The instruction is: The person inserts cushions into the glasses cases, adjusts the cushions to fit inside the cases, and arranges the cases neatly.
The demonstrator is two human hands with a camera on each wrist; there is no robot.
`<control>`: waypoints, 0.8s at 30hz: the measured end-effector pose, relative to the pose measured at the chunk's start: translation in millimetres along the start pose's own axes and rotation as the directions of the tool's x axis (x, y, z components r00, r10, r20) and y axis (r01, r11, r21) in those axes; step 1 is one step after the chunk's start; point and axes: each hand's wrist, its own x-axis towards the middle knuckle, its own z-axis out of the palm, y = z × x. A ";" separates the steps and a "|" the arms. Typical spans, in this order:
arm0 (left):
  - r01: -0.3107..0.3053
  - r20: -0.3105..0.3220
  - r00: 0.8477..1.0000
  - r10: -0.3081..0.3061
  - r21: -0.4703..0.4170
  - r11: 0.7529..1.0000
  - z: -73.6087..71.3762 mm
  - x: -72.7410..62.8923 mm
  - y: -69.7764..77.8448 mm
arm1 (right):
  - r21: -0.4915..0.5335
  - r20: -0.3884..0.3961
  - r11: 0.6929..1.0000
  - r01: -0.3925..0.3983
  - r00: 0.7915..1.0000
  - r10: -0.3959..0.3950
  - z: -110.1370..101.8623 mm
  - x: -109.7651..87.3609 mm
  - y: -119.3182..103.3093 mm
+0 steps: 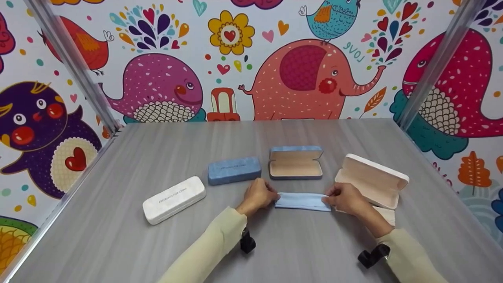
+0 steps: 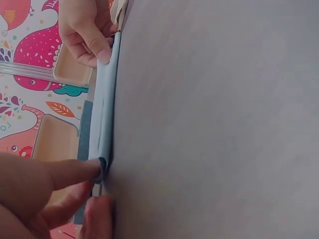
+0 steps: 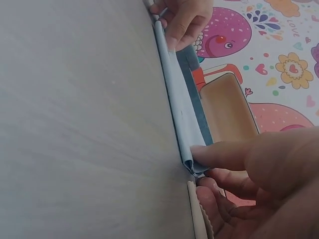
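A light blue cloth [image 1: 302, 201], folded into a long narrow strip, lies on the table in front of an open blue glasses case [image 1: 295, 169]. My left hand [image 1: 257, 195] pinches the strip's left end. At the other end, my right hand [image 1: 347, 199] pinches it between thumb and fingers. Folded layers show at the cloth's edge [image 3: 185, 149] in the right wrist view. Just beyond the right hand stands an open white glasses case [image 1: 371, 179]. A cream cloth [image 1: 386, 215] lies in front of that case, partly hidden by the right hand and wrist.
A closed blue glasses case [image 1: 234, 171] stands behind the left hand. Farther left is a closed white glasses case [image 1: 175, 199], set at a slant. The grey table [image 1: 177, 145] ends at a wall [image 1: 235, 78] printed with cartoon animals.
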 end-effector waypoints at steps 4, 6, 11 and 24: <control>-0.041 0.024 0.999 0.042 -0.047 0.998 -1.1 -2.1 -2.8 | 0.047 0.017 0.998 -0.028 0.999 0.027 -0.8 -0.4 0.3; -0.047 0.046 0.998 0.052 -0.097 0.994 -2.3 -2.8 -4.4 | 0.066 0.026 0.997 -0.033 0.999 0.031 -1.3 -0.5 0.4; 0.003 0.110 0.994 0.022 -0.222 0.975 -7.3 -1.7 -8.6 | 0.133 0.073 0.990 -0.035 0.997 0.026 -5.4 0.7 1.1; 0.082 0.185 0.983 0.017 -0.513 0.854 -11.9 10.7 -15.0 | 0.354 0.158 0.928 -0.117 0.985 0.064 -8.2 6.9 -2.5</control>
